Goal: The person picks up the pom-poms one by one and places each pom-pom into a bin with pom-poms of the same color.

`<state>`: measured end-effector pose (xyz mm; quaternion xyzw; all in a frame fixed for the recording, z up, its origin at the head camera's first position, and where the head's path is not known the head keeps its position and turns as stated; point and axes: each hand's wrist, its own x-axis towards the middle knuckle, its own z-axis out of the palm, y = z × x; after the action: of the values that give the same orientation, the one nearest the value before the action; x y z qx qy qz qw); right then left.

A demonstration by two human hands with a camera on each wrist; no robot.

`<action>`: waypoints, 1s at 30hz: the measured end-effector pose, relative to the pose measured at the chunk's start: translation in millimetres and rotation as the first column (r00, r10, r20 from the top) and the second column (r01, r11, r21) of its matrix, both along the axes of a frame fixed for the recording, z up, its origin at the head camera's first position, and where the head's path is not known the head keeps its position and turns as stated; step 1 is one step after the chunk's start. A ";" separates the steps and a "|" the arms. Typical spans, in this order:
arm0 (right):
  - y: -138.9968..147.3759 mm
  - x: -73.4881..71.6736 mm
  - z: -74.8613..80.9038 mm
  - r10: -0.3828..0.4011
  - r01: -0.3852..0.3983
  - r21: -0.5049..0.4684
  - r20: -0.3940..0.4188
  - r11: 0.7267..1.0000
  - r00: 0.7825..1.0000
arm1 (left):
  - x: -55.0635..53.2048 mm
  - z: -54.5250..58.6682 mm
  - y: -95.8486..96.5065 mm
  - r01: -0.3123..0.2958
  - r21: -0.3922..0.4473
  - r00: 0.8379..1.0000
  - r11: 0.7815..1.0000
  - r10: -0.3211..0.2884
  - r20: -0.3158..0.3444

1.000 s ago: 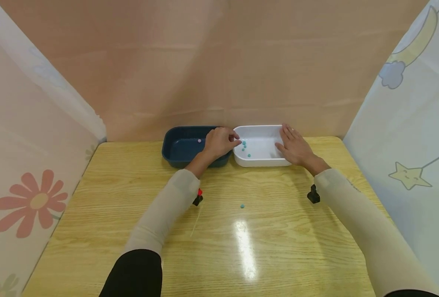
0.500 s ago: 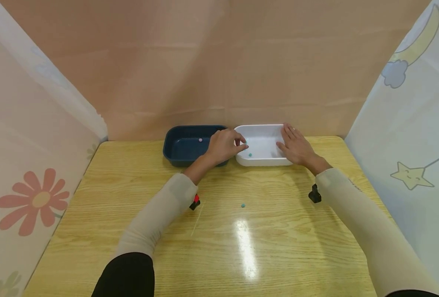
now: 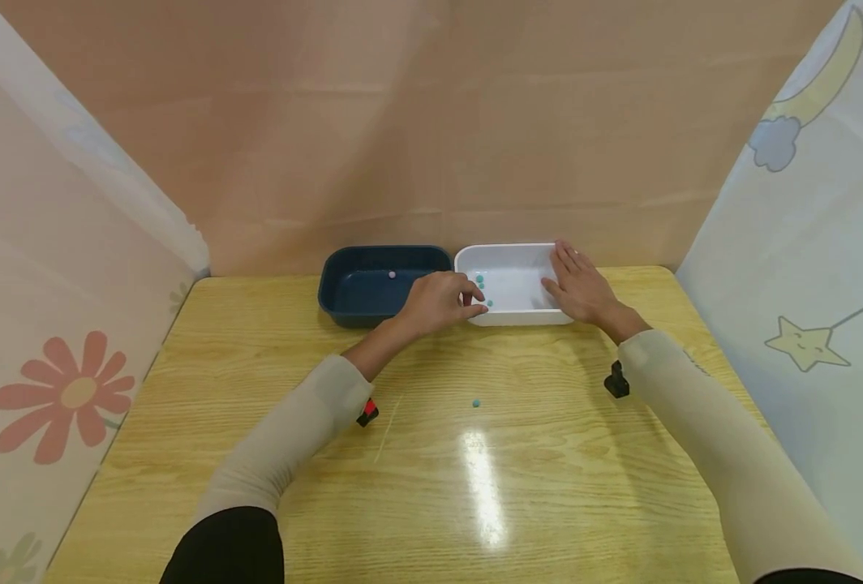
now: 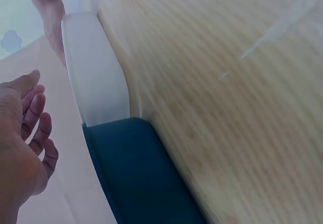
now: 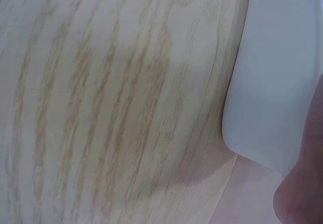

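My left hand (image 3: 440, 302) hovers at the left end of the white tray (image 3: 522, 318), its thumb and index finger apart. In the left wrist view, the left hand (image 4: 25, 133) has loosely bent fingers, and nothing shows between them. Several small blue-green beads (image 3: 479, 279) lie in the tray's left part, some perhaps hidden by the fingers. My right hand (image 3: 583, 288) rests with extended fingers on the tray's right end. The dark blue tray (image 3: 354, 319) stands left of the white one, with a pale pink bead (image 3: 392, 275) inside.
One blue-green bead (image 3: 476, 403) lies on the wooden table (image 3: 548, 470), in front of the trays. A brown backdrop (image 3: 402, 146) rises close behind the trays. Patterned side sheets (image 3: 811, 268) border the table left and right.
My left hand has moved rightward from over the gap between the trays, then toward the table's front, uncovering the dark tray's right end. The right hand stays in place.
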<state>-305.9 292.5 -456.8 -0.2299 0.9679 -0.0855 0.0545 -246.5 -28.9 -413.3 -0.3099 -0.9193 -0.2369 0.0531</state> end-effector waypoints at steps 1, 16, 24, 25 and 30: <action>-0.3 0.3 0.5 0.000 0.000 -0.002 0.002 1.000 1.000 | 2.4 -0.5 -0.5 0.016 0.001 1.000 1.000 -0.016 -0.003; -1.1 -1.8 -0.1 -0.001 0.001 0.019 -0.004 1.000 1.000 | 24.8 -11.5 -4.5 0.157 0.002 0.988 0.988 -0.157 0.008; -0.6 -0.8 0.7 0.001 -0.001 0.016 -0.011 1.000 1.000 | 34.6 -17.7 -7.9 0.244 -0.033 0.967 0.969 -0.241 0.082; -0.7 -0.7 0.5 0.001 -0.001 0.016 -0.010 1.000 1.000 | 35.9 -18.1 -8.4 0.261 -0.039 0.962 0.965 -0.256 0.098; -0.7 -0.9 -0.1 -0.004 0.005 0.018 -0.013 1.000 1.000 | 40.0 -23.9 -11.2 0.330 -0.068 0.934 0.942 -0.315 0.167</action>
<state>-306.8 291.8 -456.9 -0.2278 0.9695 -0.0754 0.0501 -206.6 -40.0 -437.2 -0.4396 -0.8674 -0.2216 -0.0724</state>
